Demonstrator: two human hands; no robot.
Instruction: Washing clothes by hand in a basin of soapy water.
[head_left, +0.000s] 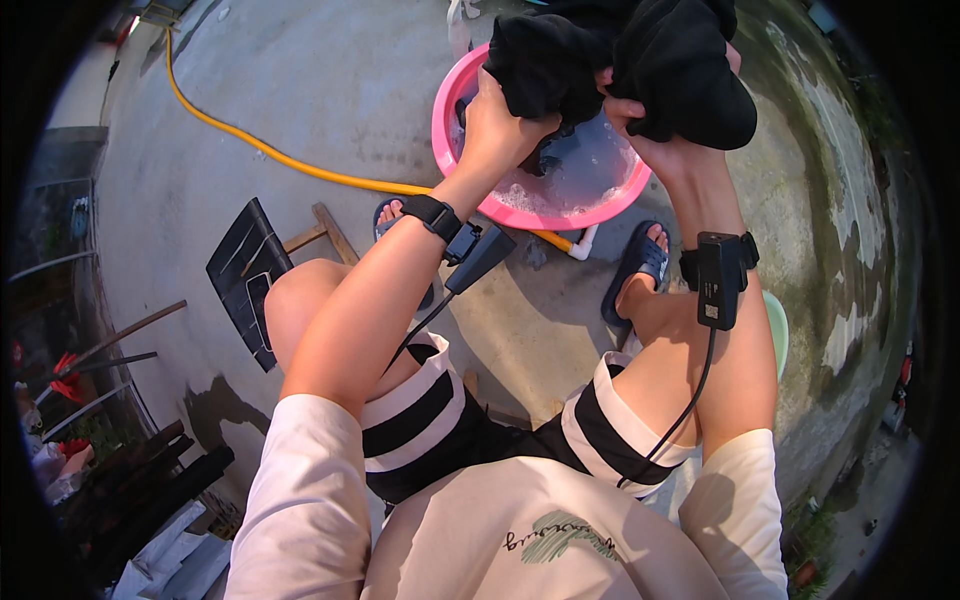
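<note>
Both my hands lift a black cloth garment (555, 67) above a pink plastic basin (444, 135). My left hand (499, 116) grips the bunched fabric on its left side, its fingers partly covered by the folds. On the other side my right hand (649, 139) has hold of the garment too, with a thick fold draped over the palm and wrist. Cloudy, sudsy water (581, 169) stands in the basin, with foam along its near edge. Dark material shows in the water below my left hand; I cannot tell whether it joins the lifted cloth.
A yellow hose (277, 154) runs across the concrete floor to the basin; a white elbow pipe fitting (581, 247) lies by the near rim. A black panel (247, 285) and a phone (259, 307) sit beside my left knee. A pale green container (776, 334) is partly behind my right arm.
</note>
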